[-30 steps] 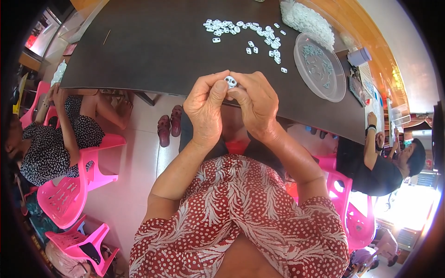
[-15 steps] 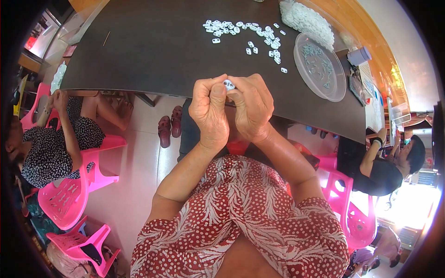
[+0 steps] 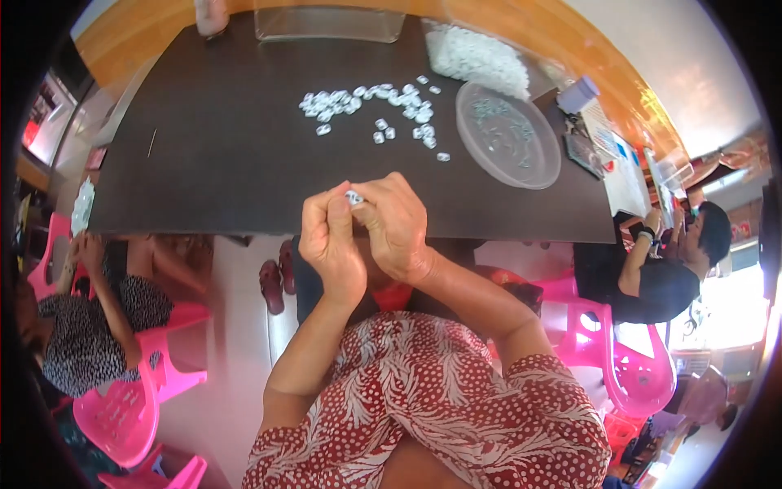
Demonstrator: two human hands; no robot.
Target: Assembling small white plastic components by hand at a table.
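Just over the near edge of the dark table (image 3: pixel 220 155), my left hand (image 3: pixel 332 248) and my right hand (image 3: pixel 397 228) meet with fingertips together. Between them they pinch a small white plastic piece (image 3: pixel 353 197) with dark holes. Both hands are closed, and the fingers cover most of the piece. Farther back on the tabletop lies a loose scatter of similar white pieces (image 3: pixel 334 103). To its right stands a round clear plastic tub (image 3: pixel 538 175) with small slender grey-green bits (image 3: pixel 501 122) in it.
Behind the tub lies a clear bag of white pieces (image 3: pixel 476 61). A lilac container (image 3: pixel 577 94) and a dark phone-like object (image 3: pixel 583 155) are at the right. A clear tray (image 3: pixel 326 37) sits at the back. People sit on pink chairs (image 3: pixel 122 416) at both sides.
My view has tilted up, so the table's far side and the clear tray now show. Both hands still hold the white piece, with its visible face turned slightly.
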